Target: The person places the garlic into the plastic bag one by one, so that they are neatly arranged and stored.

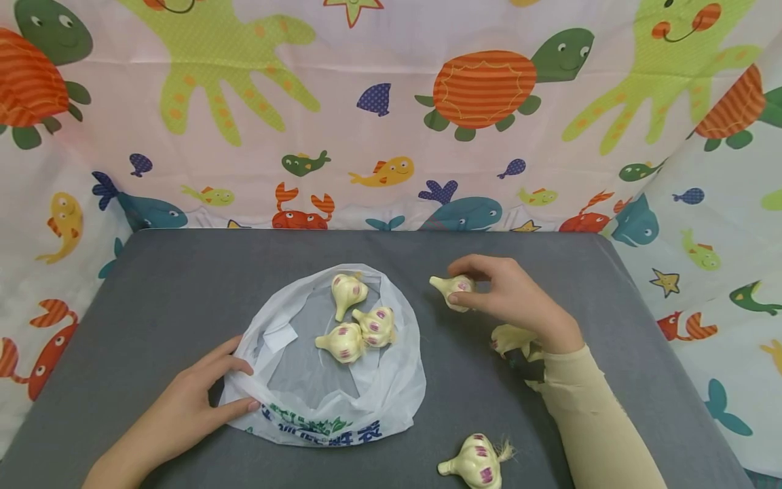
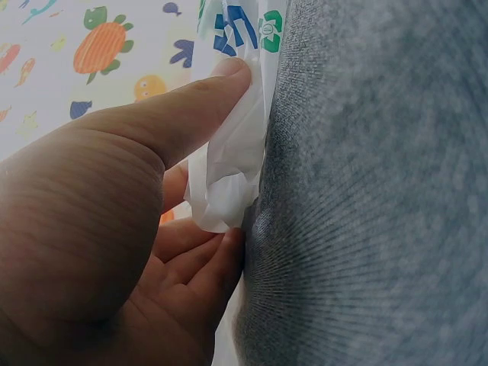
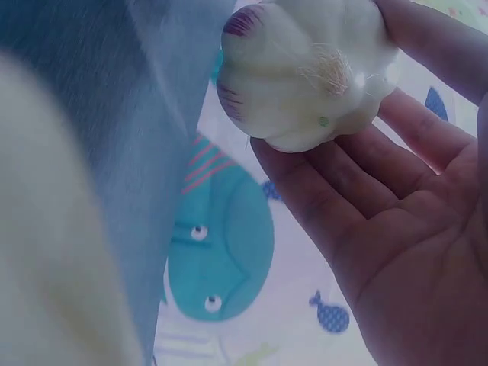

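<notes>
The right hand (image 1: 513, 293) grips a garlic bulb (image 1: 455, 287) between thumb and fingers, stem pointing left toward the white plastic bag (image 1: 408, 353), which lies apart to its left, the farther left hand (image 1: 186, 404) holding the bag's left side.

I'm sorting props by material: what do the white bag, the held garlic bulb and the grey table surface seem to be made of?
White bag: thin plastic film, slightly glossy, being crinkled and translucent. Garlic bulb: smooth with a soft sheen and painted-looking purple streaks; perhaps moulded plastic, though it could be real. Grey table surface: probably matte woven fabric, given its fine thread-like texture.
</notes>
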Demonstrator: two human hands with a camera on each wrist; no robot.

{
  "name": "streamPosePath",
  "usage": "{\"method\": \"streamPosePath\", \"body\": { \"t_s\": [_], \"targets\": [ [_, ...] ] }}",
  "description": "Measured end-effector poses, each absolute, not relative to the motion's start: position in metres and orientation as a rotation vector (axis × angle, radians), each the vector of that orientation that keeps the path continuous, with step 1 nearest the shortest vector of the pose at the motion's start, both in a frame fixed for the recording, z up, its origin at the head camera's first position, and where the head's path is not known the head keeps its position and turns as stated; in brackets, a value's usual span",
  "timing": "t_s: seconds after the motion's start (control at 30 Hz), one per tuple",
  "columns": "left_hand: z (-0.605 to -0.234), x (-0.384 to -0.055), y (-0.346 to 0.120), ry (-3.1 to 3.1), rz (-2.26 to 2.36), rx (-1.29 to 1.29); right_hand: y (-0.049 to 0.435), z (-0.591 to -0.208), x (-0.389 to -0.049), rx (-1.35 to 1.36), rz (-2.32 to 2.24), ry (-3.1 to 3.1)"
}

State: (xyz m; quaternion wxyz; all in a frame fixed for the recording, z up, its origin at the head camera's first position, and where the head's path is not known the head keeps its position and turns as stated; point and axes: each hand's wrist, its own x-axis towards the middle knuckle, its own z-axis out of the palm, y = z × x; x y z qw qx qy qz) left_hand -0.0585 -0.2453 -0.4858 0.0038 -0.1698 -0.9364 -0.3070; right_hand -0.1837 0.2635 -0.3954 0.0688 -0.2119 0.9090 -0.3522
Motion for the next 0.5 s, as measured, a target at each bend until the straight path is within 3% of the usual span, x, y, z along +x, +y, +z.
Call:
{"method": "streamPosePath", "body": {
  "t_s": [0.5],
  "targets": [
    [-0.483, -0.059, -0.246, -2.972, -0.927, -0.517, 0.218, -0.402, -0.183, -0.843, -1.069, 2.644]
  ]
}}
